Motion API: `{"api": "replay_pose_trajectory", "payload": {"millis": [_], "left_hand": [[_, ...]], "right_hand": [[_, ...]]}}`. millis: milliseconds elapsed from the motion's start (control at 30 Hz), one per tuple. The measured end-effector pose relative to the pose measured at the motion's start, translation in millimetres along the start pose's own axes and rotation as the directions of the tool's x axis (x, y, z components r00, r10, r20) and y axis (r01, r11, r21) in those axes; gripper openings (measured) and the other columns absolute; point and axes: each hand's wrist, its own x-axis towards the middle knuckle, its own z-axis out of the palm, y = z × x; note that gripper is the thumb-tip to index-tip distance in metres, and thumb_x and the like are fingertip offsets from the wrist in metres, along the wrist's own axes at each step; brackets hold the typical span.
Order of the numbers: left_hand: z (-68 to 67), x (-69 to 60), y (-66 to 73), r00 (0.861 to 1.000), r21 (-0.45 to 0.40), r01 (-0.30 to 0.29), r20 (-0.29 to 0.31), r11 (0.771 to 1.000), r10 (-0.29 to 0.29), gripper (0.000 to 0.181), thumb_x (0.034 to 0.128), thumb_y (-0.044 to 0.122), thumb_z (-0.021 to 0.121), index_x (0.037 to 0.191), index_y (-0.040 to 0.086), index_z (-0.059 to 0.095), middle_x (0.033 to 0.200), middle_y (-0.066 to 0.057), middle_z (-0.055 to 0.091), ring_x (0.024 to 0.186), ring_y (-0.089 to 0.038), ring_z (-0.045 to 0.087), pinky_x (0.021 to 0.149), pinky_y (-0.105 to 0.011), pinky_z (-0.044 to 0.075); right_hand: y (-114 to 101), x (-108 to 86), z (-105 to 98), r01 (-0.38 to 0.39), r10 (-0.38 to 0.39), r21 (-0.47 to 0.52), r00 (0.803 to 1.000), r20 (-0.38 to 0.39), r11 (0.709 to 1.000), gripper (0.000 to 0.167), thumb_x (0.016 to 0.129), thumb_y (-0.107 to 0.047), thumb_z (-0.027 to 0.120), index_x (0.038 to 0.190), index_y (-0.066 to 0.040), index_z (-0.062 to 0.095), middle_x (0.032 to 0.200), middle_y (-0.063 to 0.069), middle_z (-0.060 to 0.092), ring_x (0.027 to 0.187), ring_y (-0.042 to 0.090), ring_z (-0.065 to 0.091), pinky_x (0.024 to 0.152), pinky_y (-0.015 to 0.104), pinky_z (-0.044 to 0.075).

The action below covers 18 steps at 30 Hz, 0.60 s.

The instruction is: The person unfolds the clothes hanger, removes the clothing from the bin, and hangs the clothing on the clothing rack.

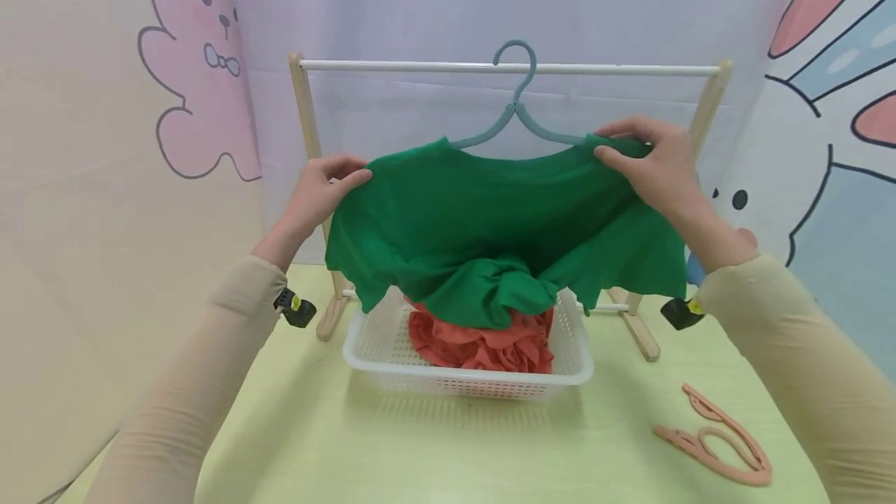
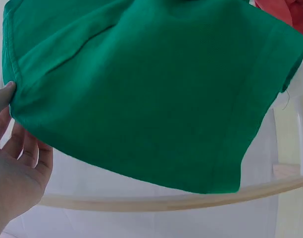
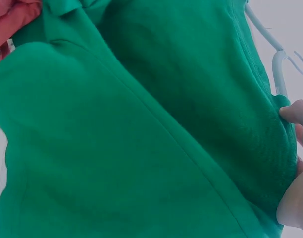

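My left hand (image 1: 318, 191) and right hand (image 1: 656, 166) pinch the shoulders of the green shirt (image 1: 504, 201), spread between them along a teal hanger (image 1: 516, 105), its lower part bunched.

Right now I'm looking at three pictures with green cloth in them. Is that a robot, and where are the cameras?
No robot: these are a person's bare hands. The widest picture looks down from the person's head. The other two come from small dark cameras, one on each wrist.

The left hand and right hand pinch the top of a green cloth shirt on a curved blue-green hanger. I can't tell whether its hook touches the white-barred wooden clothes rack.

On the pale yellow-green table stand that rack and a white plastic basket with holes, holding crumpled red cloth. An orange-pink hanger lies to the right.
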Motion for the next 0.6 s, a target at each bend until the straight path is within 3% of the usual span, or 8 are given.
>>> {"api": "replay_pose_trajectory", "payload": {"millis": [133, 233, 367, 467, 533, 600], "left_hand": [[-3.7, -0.9, -14.7, 1.0, 0.048, -0.01, -0.02, 0.999, 0.011, 0.033, 0.0959, 0.035, 0.065, 0.116, 0.01, 0.071, 0.1, 0.004, 0.071, 0.088, 0.001, 0.056, 0.094, -0.038, 0.046], [-8.1, -0.9, -26.6, 0.994, 0.106, -0.027, -0.107, 0.994, 0.038, 0.028, 0.0961, 0.03, 0.065, 0.115, 0.01, 0.072, 0.104, -0.008, 0.071, 0.082, 0.005, 0.053, 0.083, -0.026, 0.047], [-13.8, 1.8, -37.6, 0.956, 0.111, -0.032, -0.285, 0.993, 0.063, 0.026, 0.0949, 0.02, 0.067, 0.119, 0.009, 0.07, 0.106, -0.017, 0.068, 0.078, 0.008, 0.051, 0.071, -0.012, 0.043], [-16.7, 4.3, -44.4, 0.918, 0.079, 0.003, -0.395, 0.997, 0.028, 0.031, 0.0946, 0.016, 0.066, 0.125, 0.011, 0.066, 0.112, -0.017, 0.066, 0.083, 0.008, 0.05, 0.074, -0.011, 0.042], [-17.5, 5.4, -49.2, 0.899, 0.047, 0.038, -0.437, 0.998, -0.014, 0.036, 0.0944, 0.014, 0.066, 0.13, 0.012, 0.062, 0.117, -0.015, 0.064, 0.089, 0.003, 0.052, 0.079, -0.014, 0.044], [-17.9, 6.0, -55.7, 0.892, 0.017, 0.071, -0.448, 0.997, -0.056, 0.041, 0.0943, 0.013, 0.066, 0.134, 0.013, 0.058, 0.122, -0.015, 0.063, 0.096, -0.006, 0.056, 0.083, -0.019, 0.046]], "right_hand": [[9, -6.1, 4, -0.011, 0.011, -0.028, 1.0, 0.018, 1.0, 0.031, 0.093, -0.032, 0.068, 0.117, -0.013, 0.072, 0.093, -0.03, 0.062, 0.095, -0.009, 0.053, 0.088, 0.02, 0.039], [16, -12.0, 9, -0.014, 0.015, -0.028, 1.0, 0.026, 1.0, 0.029, 0.093, -0.03, 0.068, 0.117, -0.013, 0.072, 0.094, -0.026, 0.065, 0.093, -0.01, 0.052, 0.088, 0.021, 0.039], [23, -16.2, 13, -0.015, 0.015, -0.029, 1.0, 0.018, 0.999, 0.028, 0.093, -0.03, 0.069, 0.116, -0.013, 0.072, 0.094, -0.025, 0.066, 0.091, -0.012, 0.052, 0.089, 0.024, 0.04], [27, -17.3, 13, -0.021, 0.022, -0.03, 1.0, 0.008, 0.999, 0.028, 0.093, -0.03, 0.068, 0.116, -0.014, 0.072, 0.094, -0.027, 0.064, 0.091, -0.012, 0.052, 0.092, 0.027, 0.04], [28, -17.5, 13, -0.024, 0.024, -0.029, 1.0, 0.003, 0.999, 0.028, 0.093, -0.03, 0.068, 0.116, -0.014, 0.072, 0.093, -0.03, 0.062, 0.091, -0.012, 0.052, 0.092, 0.028, 0.04], [30, -17.9, 13, -0.02, 0.02, -0.03, 1.0, -0.003, 0.999, 0.028, 0.093, -0.03, 0.068, 0.116, -0.014, 0.072, 0.092, -0.032, 0.06, 0.091, -0.013, 0.052, 0.092, 0.027, 0.04]]}}
